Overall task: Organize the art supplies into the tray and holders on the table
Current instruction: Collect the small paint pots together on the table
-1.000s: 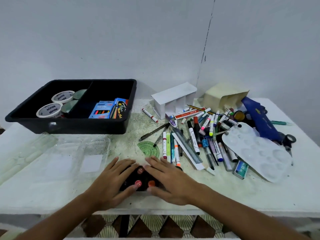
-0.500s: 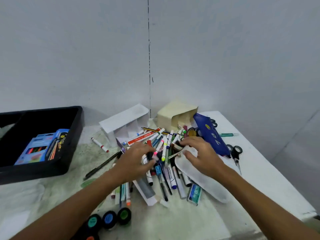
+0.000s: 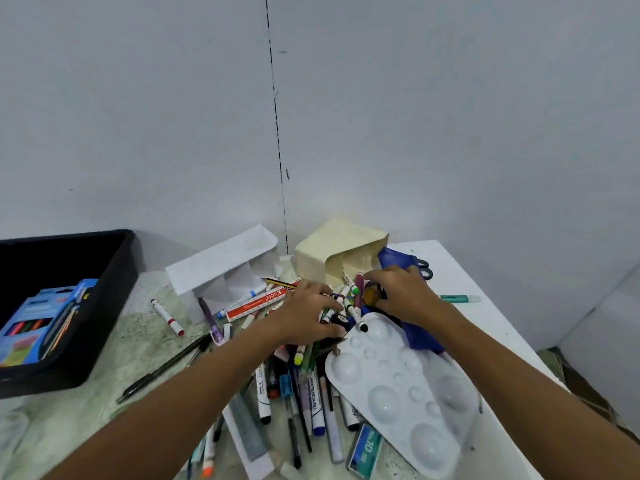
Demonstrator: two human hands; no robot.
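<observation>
Both hands have reached deeper into the marker pile (image 3: 304, 372): left hand (image 3: 304, 315) grasps markers, right hand (image 3: 401, 296) pinches a small brown object (image 3: 371, 296); sorting is barely begun.

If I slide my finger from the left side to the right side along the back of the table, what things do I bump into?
Black plastic tray → white paper divider holder → cream box holder → black-handled scissors → teal pen.
</observation>
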